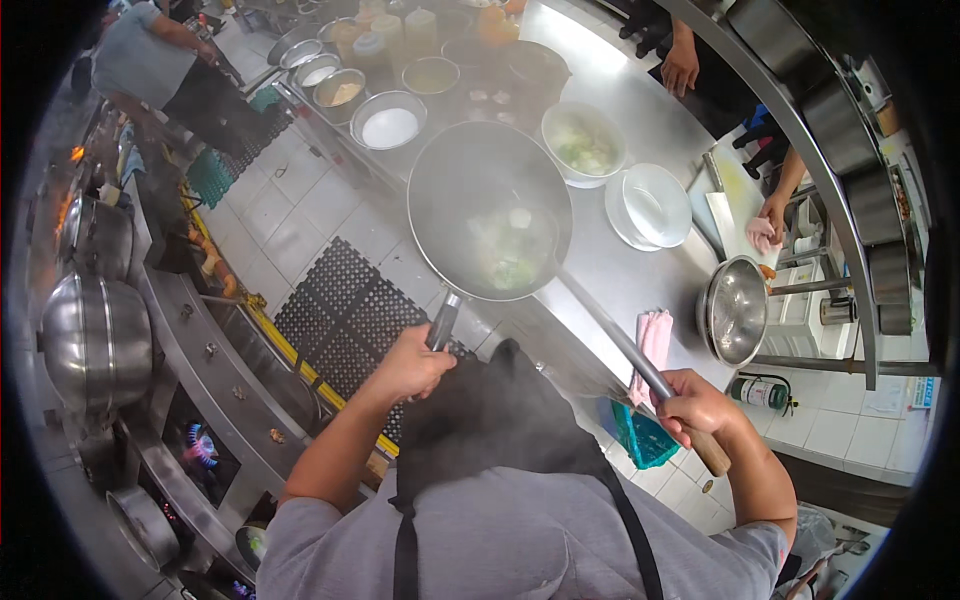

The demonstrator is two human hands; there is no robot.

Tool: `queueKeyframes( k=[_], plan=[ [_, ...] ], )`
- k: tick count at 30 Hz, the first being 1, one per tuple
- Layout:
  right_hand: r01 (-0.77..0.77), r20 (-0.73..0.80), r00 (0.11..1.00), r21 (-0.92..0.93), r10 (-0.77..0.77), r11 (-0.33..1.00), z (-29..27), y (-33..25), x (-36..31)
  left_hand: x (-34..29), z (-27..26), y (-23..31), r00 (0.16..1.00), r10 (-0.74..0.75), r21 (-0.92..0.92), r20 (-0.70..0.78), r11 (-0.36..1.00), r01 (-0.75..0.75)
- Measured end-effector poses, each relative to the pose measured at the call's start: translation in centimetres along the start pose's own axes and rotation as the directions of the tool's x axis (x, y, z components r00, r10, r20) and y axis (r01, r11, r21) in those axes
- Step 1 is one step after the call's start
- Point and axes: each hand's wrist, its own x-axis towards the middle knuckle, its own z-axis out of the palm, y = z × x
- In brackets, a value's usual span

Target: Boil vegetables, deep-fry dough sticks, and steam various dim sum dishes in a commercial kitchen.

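Steam rises from a large round wok [450, 190] in front of me, blurring what lies inside. Pale and greenish pieces of food [508, 245] sit in its lower right part. My left hand [410, 362] is closed round the wok's short dark handle. In my right hand [695, 405] is the wooden end of a long metal ladle [610, 325], whose head reaches into the wok among the food. Just beyond the wok stands a white bowl [583, 140] with pale green food and liquid. Beside it are stacked clear-white bowls [650, 205].
A steel counter [670, 125] carries bowls of white powder [390, 128] and squeeze bottles [420, 35]. Pink cloth [653, 350] and a steel colander [737, 310] lie right. A lit burner [203, 445] and pots [97, 340] stand left. Another person's hand [773, 215] holds raw meat at a cutting board.
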Motion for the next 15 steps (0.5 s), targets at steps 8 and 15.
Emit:
queueKeyframes(
  k=[8, 15],
  plan=[
    [-0.193, 0.338, 0.941, 0.535, 0.001, 0.822, 0.0, -1.2, -0.3, -0.2, 1.8, 0.7, 0.999, -0.033, 0.033, -0.019, 0.999, 0.034],
    [-0.171, 0.358, 0.932, 0.571, -0.056, 0.803, -2.2, -4.1, -0.7, 1.2, 2.5, 0.4, 0.999, -0.044, -0.013, -0.002, 0.999, 0.044]
  ],
)
